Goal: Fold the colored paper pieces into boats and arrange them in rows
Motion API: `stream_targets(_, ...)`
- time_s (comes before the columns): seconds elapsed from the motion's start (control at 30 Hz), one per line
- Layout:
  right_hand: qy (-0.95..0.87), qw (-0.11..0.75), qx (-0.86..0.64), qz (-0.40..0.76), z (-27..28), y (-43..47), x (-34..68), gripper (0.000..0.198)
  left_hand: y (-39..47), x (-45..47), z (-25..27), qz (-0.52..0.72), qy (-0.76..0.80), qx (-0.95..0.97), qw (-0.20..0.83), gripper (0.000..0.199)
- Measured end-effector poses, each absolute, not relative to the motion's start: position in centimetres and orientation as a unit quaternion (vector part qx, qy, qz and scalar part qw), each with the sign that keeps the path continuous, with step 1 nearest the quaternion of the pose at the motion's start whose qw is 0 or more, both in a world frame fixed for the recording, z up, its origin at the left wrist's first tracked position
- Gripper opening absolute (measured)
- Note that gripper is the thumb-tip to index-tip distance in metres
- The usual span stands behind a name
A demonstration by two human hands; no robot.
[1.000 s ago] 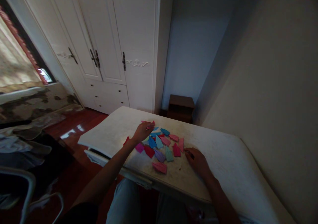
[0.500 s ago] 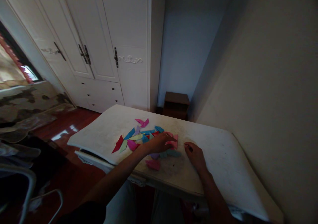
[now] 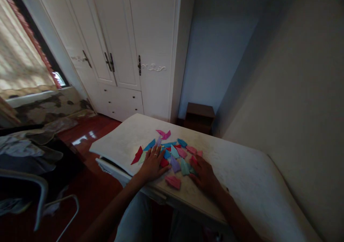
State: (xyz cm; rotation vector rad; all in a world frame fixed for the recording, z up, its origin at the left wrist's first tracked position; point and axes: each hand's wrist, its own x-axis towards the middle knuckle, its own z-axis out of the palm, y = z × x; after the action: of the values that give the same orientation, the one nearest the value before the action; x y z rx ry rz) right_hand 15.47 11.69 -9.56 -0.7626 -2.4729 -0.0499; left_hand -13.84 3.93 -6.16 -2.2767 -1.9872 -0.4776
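Note:
Several folded paper pieces in many colours lie in a loose pile on the white table (image 3: 242, 170). My left hand (image 3: 152, 166) rests spread over the pile's left side, fingers apart, covering some of the pieces. On the right side, my right hand (image 3: 204, 172) lies with its fingers stretched over a red piece and green ones. Between my hands are a purple piece (image 3: 175, 164) and a pale green piece (image 3: 184, 167). A pink piece (image 3: 173, 182) sits apart near the front edge, a dark red piece (image 3: 137, 155) at the left and a magenta piece (image 3: 163, 134) at the back.
A partly open drawer (image 3: 113, 168) juts out under the table's left front. Behind stands a white wardrobe (image 3: 156, 91), with a small brown cabinet (image 3: 199, 115) beside it. A wall borders the right side. A white metal frame (image 3: 43, 195) stands at the lower left.
My left hand has moved left, from the pink pieces onto the pile's left side. My right hand has gone from a closed pose on the bare table to lying open on the pile. The view has shifted left.

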Motion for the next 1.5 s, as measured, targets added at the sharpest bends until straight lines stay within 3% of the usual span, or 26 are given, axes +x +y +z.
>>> stream_targets(0.2,-0.921,0.262,-0.286,-0.045,-9.6,13.3,12.3,0.073,4.1,-14.5,-6.7,-0.208,-0.655,-0.725,0.050,0.063)
stream_targets(0.57,-0.946,0.205,-0.252,-0.001,-7.8,15.9,3.5,0.065,3.9,-15.4,-8.3,-0.361,-0.675,-0.639,0.071,0.046)
stream_targets(0.83,-0.954,0.192,-0.230,0.025,-7.1,18.8,0.9,0.064,3.6,-14.6,-7.8,-0.392,-0.676,-0.619,0.076,0.049)
stream_targets(1.0,-0.927,0.204,-0.306,0.069,-6.3,23.4,-0.6,0.055,2.9,-14.7,-7.1,-0.402,-0.634,-0.656,0.072,0.051)
stream_targets(1.2,-0.916,0.089,-0.380,0.096,-5.5,27.2,-3.1,0.063,1.1,-14.0,-5.2,-0.333,-0.382,-0.862,0.017,0.071)
stream_targets(1.33,-0.926,0.085,-0.353,0.104,-5.4,27.4,-3.5,0.044,1.2,-12.2,-5.2,-0.274,-0.283,-0.919,0.032,0.046)
stream_targets(1.5,-0.920,0.133,-0.354,0.104,-5.6,25.8,-2.1,0.038,2.1,-10.9,-6.0,-0.252,-0.393,-0.884,0.028,0.026)
